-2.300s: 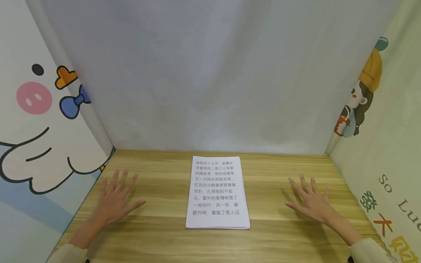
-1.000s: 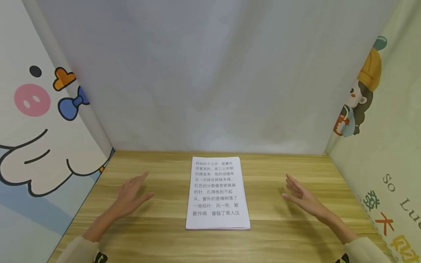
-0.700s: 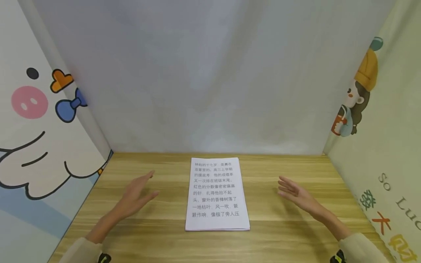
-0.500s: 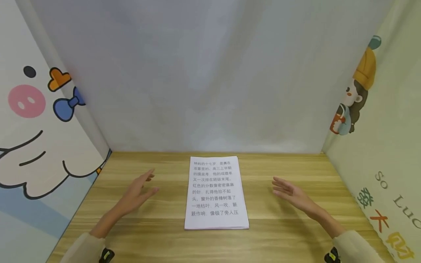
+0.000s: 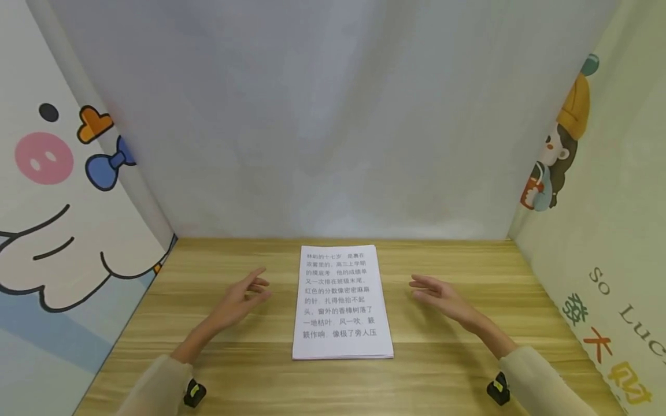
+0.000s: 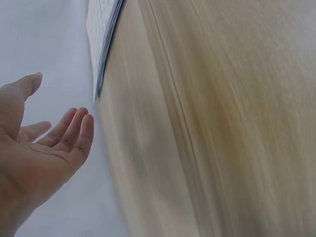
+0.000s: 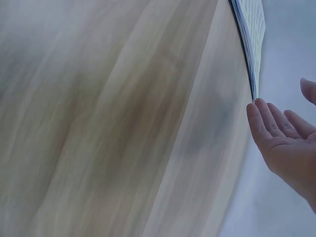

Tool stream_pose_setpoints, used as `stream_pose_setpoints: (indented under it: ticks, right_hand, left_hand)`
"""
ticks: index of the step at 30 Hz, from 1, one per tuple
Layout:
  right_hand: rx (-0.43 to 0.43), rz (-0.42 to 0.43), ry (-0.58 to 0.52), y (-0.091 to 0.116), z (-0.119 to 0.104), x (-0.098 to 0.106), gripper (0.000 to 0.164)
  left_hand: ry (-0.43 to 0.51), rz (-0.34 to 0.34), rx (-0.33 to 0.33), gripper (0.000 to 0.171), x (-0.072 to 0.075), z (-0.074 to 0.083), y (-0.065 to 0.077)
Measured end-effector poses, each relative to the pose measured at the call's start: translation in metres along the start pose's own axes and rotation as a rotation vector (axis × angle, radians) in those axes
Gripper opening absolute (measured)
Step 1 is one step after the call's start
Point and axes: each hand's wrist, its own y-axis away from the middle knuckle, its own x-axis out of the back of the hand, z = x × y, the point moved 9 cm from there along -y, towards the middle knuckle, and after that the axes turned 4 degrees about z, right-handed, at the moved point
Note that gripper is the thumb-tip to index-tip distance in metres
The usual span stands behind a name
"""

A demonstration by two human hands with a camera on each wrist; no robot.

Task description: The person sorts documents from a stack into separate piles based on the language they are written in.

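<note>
A stack of white paper sheets [image 5: 340,303] printed with Chinese text lies flat on the wooden table [image 5: 250,370]. In the head view my left hand [image 5: 236,303] hovers to the left of the stack, its fingers loosely bent and holding nothing. On the other side my right hand [image 5: 444,299] is raised over the wood, fingers fairly straight and pointing at the stack. Both hands are apart from the paper. The left wrist view shows the left palm [image 6: 47,148] with relaxed fingers; in the right wrist view the right palm [image 7: 291,140] is bare too.
A pale grey curtain [image 5: 333,127] hangs behind the table's back edge. To the left stands a panel with a cartoon bird [image 5: 62,248]; to the right, a cream cloth [image 5: 614,190] with a cartoon girl and lettering. Black devices [image 5: 195,393] sit at both wrists.
Both hands, spread wide at first, have brought their fingers closer together and moved inward toward the paper stack from either side. The stack stays where it was on the table.
</note>
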Motion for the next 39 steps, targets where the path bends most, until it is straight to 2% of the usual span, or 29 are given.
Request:
stream_pose_setpoints:
  ticks: [6,10,13,21,26,33,39]
  right_hand:
    - [-0.002,-0.007,-0.101,-0.017,0.0,-0.008,0.062]
    - [-0.058,-0.017,-0.17,-0.026,0.003,-0.014,0.061]
    - [-0.086,-0.029,-0.176,-0.031,0.003,-0.019,0.06]
    - [-0.092,-0.057,-0.191,-0.04,-0.002,-0.029,0.058]
    - [-0.118,-0.068,-0.182,-0.043,0.001,-0.036,0.056]
    - [-0.18,-0.065,-0.177,-0.05,0.007,-0.046,0.055]
    - [-0.19,-0.087,-0.185,-0.05,0.007,-0.055,0.054]
  left_hand:
    - [0.051,-0.044,0.054,0.061,-0.014,-0.004,-0.007]
    - [0.109,-0.09,0.113,0.058,-0.026,-0.006,-0.01]
    - [0.146,-0.105,0.138,0.056,-0.034,-0.005,-0.014]
    - [0.141,-0.095,0.084,0.051,-0.048,0.005,-0.025]
    - [0.109,-0.082,0.123,0.05,-0.058,-0.001,-0.029]
    - [0.149,-0.061,0.182,0.05,-0.065,-0.008,-0.033]
    - [0.178,-0.04,0.242,0.041,-0.069,-0.016,-0.034]
